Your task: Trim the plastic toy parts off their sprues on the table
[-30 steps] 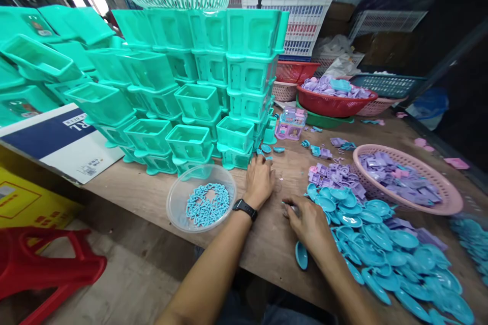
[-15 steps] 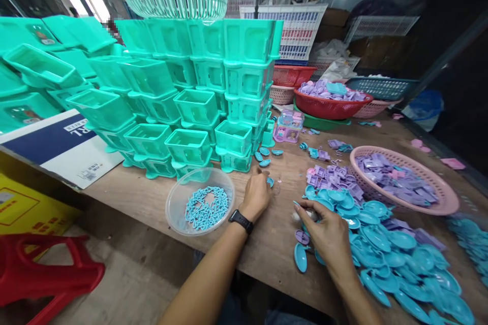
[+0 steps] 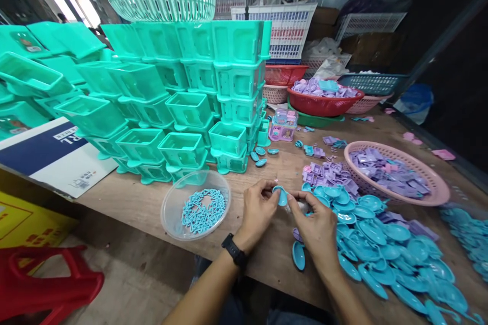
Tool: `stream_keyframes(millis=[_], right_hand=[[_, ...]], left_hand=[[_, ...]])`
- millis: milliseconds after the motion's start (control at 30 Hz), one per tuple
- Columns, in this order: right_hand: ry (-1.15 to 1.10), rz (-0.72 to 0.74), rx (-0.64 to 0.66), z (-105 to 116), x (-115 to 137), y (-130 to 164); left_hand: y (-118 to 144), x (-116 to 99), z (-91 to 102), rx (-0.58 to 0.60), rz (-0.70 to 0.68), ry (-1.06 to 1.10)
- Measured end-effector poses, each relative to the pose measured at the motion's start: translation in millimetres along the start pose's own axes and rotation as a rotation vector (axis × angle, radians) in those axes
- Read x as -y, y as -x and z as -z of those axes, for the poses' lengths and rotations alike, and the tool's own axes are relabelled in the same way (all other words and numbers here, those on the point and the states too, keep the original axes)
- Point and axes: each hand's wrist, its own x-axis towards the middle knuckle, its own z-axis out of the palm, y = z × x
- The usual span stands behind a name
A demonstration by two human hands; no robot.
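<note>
The left hand (image 3: 260, 209) and right hand (image 3: 315, 221) are raised close together over the near middle of the worktop (image 3: 263, 261), with a small blue cupped piece (image 3: 281, 196) between them. The left grip is closed on that piece, pinching it by its left side; the right thumb tip meets its right edge, but whether the right grip is shut on the piece itself or on something smaller cannot be told. A whitish object (image 3: 302, 206), blurred and partly covered, shows behind the right thumb. A dark watch (image 3: 234, 250) circles the left wrist. Just left of the left hand stands a clear bowl (image 3: 166, 216) holding small blue links (image 3: 203, 210), and behind it rise stacked green boxes (image 3: 182, 150). A single blue oval dish (image 3: 298, 256) lies on the near side of the right hand, while a broad heap of blue dishes (image 3: 381, 244) spreads to its right. Beyond the heap are loose purple parts (image 3: 332, 179), beside a pink basket (image 3: 438, 190) filled with more purple parts. Farther off, near the box stack, sits a small purple case (image 3: 282, 132) with a clear top.
</note>
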Motion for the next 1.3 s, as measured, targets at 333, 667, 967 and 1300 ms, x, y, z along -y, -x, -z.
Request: stream_keyframes(millis=[333, 667, 967, 1300], right_hand=[[0.005, 0.056, -0.016, 1.5, 5.4, -1.0], [-0.007, 0.057, -0.033, 0.9, 6.0, -1.0], [0.05, 0.124, 0.017, 0.6, 5.8, -9.6], [0.233, 0.089, 0.16, -2.4, -33.6, -31.5]], left_hand=[[12.9, -6.2, -2.3, -0.061, -0.183, -0.091], [13.0, -3.9, -6.7, -0.086, -0.229, -0.136], [12.3, 3.2, -6.3, -0.003, -0.485, -0.386], [-13.6, 8.7, -8.0, 0.257, -0.371, -0.469]])
